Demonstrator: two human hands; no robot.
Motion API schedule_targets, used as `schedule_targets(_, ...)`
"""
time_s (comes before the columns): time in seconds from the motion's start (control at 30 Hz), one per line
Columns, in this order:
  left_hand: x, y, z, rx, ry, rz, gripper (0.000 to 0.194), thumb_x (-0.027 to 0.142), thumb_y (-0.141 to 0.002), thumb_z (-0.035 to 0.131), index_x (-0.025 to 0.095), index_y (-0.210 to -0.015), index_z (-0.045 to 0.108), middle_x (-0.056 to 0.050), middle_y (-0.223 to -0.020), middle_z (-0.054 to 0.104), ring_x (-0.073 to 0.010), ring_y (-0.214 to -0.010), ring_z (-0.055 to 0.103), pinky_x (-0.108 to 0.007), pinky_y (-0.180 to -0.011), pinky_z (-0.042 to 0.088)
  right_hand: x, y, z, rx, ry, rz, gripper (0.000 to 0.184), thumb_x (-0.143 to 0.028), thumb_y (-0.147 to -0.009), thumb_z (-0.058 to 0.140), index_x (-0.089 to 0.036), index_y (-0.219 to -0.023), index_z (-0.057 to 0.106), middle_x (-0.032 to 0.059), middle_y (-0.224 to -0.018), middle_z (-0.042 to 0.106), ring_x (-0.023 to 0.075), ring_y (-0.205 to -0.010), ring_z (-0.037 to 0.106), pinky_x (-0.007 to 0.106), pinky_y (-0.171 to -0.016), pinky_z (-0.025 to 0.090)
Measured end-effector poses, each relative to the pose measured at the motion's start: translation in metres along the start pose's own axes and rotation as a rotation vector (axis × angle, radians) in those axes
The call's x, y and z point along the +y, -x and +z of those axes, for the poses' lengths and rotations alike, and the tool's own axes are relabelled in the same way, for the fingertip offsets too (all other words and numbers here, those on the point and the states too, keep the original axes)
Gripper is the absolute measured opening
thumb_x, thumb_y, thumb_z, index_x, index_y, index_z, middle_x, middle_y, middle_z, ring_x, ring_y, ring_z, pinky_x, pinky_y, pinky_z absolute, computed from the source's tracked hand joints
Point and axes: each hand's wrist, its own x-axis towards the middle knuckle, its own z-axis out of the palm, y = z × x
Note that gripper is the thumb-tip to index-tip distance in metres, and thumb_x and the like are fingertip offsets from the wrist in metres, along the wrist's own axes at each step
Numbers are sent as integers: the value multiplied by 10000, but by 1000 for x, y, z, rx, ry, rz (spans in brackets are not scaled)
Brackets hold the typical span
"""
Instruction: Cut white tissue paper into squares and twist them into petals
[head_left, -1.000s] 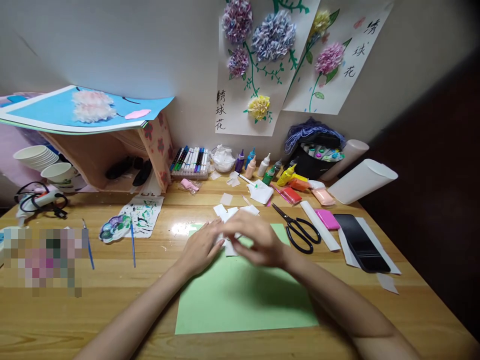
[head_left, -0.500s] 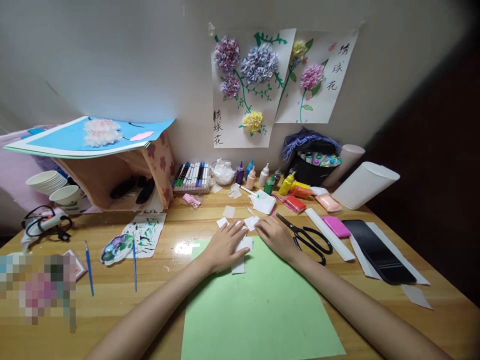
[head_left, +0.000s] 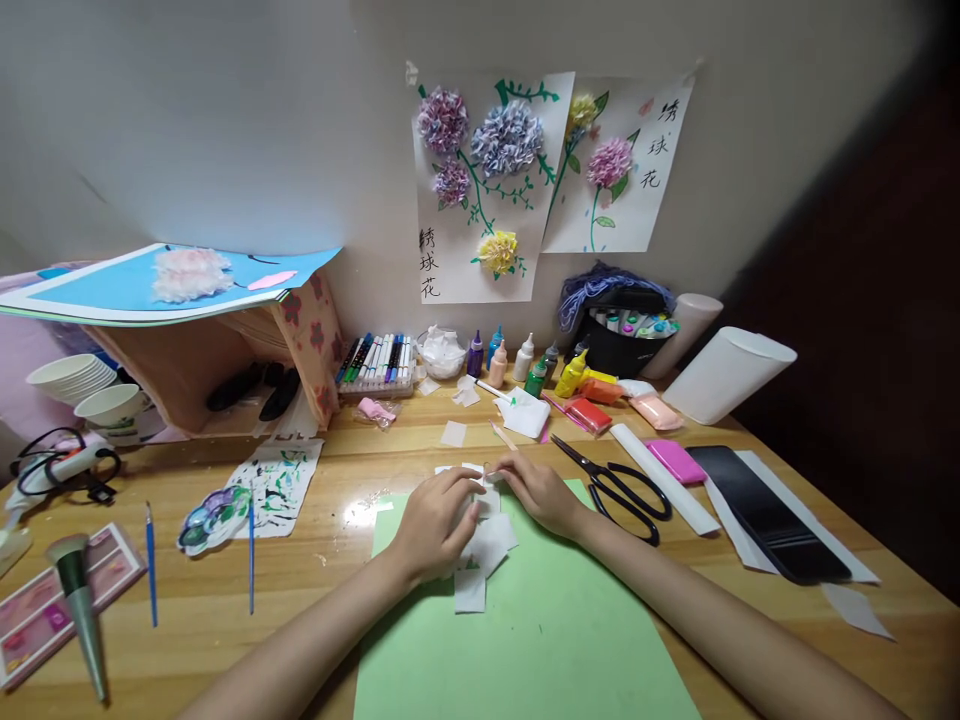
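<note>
Several small white paper pieces [head_left: 486,547] lie in an overlapping cluster on the far part of the green paper sheet [head_left: 525,660]. My left hand [head_left: 437,522] rests over the cluster's left side, fingers slightly bent and touching pieces, thumb apart from them. Across from it, my right hand [head_left: 545,494] has its fingers bent together, with the tips at a white piece by the sheet's far edge; its thumb is mostly hidden. Black-handled scissors [head_left: 624,487] lie just right of this hand. A loose white square [head_left: 453,433] sits on the wood beyond both hands.
Paint bottles [head_left: 535,376] and a marker box [head_left: 377,362] stand along the wall. Rightward lie a white paper strip [head_left: 664,478], a pink packet [head_left: 675,460] and a phone [head_left: 769,515]. Leftward are paintbrushes [head_left: 251,550], a palette [head_left: 214,518] and a makeup brush [head_left: 84,615].
Several white pieces have come nearer, onto the green sheet. My left hand has gone from spread flat to more bent, and my right fingertips have closed in toward it. The view has shifted slightly.
</note>
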Motion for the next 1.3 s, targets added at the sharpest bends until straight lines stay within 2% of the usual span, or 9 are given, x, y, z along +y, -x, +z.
schedule_targets(0.2, -13, -7, 2, -10, -12, -157, 382, 363, -936, 306, 218, -1187, 555, -72, -1346, 489, -227, -1241, 434, -423, -1027, 357, -2, 5, -8, 104, -166, 81, 168, -233, -949, 330, -214, -992, 492, 84, -950, 663, 186, -874, 644, 312, -752, 504)
schedule_targets(0.37, -13, -8, 2, 6, 15, -190, 281, 324, -915, 369, 206, -1031, 596, -78, -1141, 579, -215, -1057, 532, -375, -901, 433, 0, 0, -7, -46, -46, -1, 148, -160, -905, 425, -212, -895, 563, 88, -1148, 598, 200, -1082, 564, 357, -892, 458)
schedule_targets(0.47, -10, -8, 2, 5, 38, -174, 205, 272, -881, 435, 204, -1008, 581, -72, -1039, 583, -206, -963, 543, -353, -843, 442, 0, -1, -4, -47, -9, -48, 149, -115, -875, 458, -204, -860, 576, 97, -1186, 576, 216, -1154, 513, 389, -935, 432)
schedule_targets(0.7, -16, -9, 6, -55, 98, -63, 202, 189, -879, 426, 208, -919, 623, -65, -913, 584, -186, -884, 539, -322, -788, 432, -3, 0, -4, 99, -97, 73, 118, -144, -864, 485, -194, -809, 576, 63, -836, 602, 211, -848, 571, 359, -745, 469)
schedule_targets(0.8, -19, -10, 6, -51, 149, -86, 191, 207, -887, 431, 205, -954, 610, -63, -933, 582, -179, -890, 542, -312, -791, 439, -2, 2, -6, 134, -323, 144, 88, -184, -858, 510, -185, -804, 579, 68, -867, 589, 195, -835, 579, 338, -724, 473)
schedule_targets(0.93, -23, -13, 6, -45, 111, -109, 368, 301, -816, 581, 231, -1173, 527, -77, -1132, 548, -228, -1063, 487, -372, -909, 405, -2, 1, -8, -81, -672, 200, 108, -245, -807, 609, -168, -745, 565, 73, -946, 615, 176, -874, 607, 338, -790, 483)
schedule_targets(1.07, -24, -14, 7, -123, 119, -94, 224, 297, -846, 539, 230, -1053, 595, -57, -1006, 575, -208, -963, 521, -343, -839, 421, 0, -2, -10, -40, -778, 244, 196, -319, -755, 668, -159, -704, 567, 96, -1134, 568, 186, -981, 582, 337, -835, 471)
schedule_targets(1.17, -25, -14, 8, -70, 149, -123, 154, 280, -880, 478, 199, -907, 606, -48, -904, 576, -186, -883, 531, -311, -784, 419, 3, -4, -12, 58, -805, 320, 244, -365, -717, 700, -170, -720, 554, 37, -867, 601, 147, -785, 585, 284, -702, 472)
schedule_targets(1.3, -29, -15, 9, 48, 163, -191, 125, 235, -886, 457, 181, -851, 564, -39, -864, 559, -166, -825, 516, -287, -740, 406, 3, -4, -11, 0, -804, 371, 220, -331, -722, 703, -163, -765, 569, -11, -722, 571, 111, -661, 538, 242, -623, 428)
